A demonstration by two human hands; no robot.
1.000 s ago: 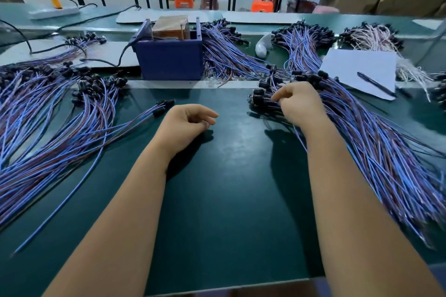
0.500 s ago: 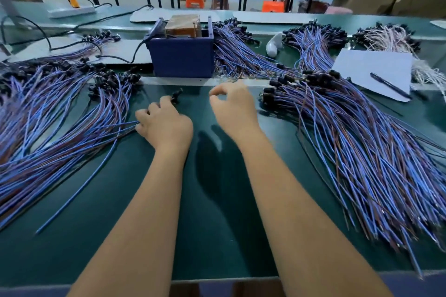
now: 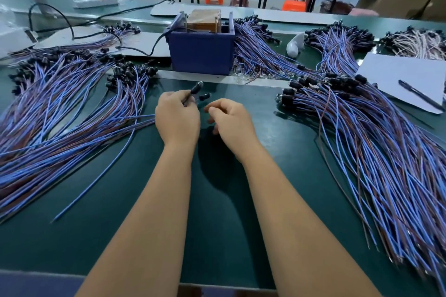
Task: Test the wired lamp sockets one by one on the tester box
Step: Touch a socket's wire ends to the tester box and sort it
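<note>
A black lamp socket (image 3: 196, 87) sits at the centre of the green table (image 3: 217, 200), just in front of the blue tester box (image 3: 201, 54), held up off the surface. The left hand (image 3: 177, 119) grips it by the wires just behind the socket body, fingers curled round them. Its long axis runs diagonally, the open end pointing up and away to the right, toward the box; the blue and brown leads trail back under the hand to the left. A second socket (image 3: 205, 97) lies just beside it, pointing right (whether either hand holds this one cannot be told). The right hand (image 3: 228, 119) hovers next to the left with fingers loosely curled; nothing is visibly in it.

To do this step well, the person would likely keep the grip close behind the socket so it does not swing, and carry only one to the box's contacts at a time.

A large pile of wired sockets (image 3: 60, 103) fans out on the left, another pile (image 3: 374, 140) on the right. Far right, a pen (image 3: 420, 95) lies on white paper (image 3: 395, 75).
</note>
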